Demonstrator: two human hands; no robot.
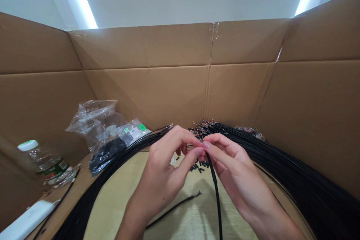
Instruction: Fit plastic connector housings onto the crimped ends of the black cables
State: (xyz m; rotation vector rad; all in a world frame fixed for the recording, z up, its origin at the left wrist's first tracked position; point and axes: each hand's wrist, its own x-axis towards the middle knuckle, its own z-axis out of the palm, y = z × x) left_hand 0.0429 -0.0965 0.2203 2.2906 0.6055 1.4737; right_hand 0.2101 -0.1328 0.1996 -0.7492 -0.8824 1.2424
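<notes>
Above the yellowish board (112, 202), right grip (234, 167) tight on the black cable (216, 189), left grip (168, 167) together at its end

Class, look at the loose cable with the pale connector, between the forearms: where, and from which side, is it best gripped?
Probably the cable's black sheath, just behind its exposed wires, pinched from above and the right: that slender stretch lies uncovered, while the other end disappears behind the left forearm.

black cable (216, 191) cropped below, tip partly hidden by fingers (221, 152)
</notes>
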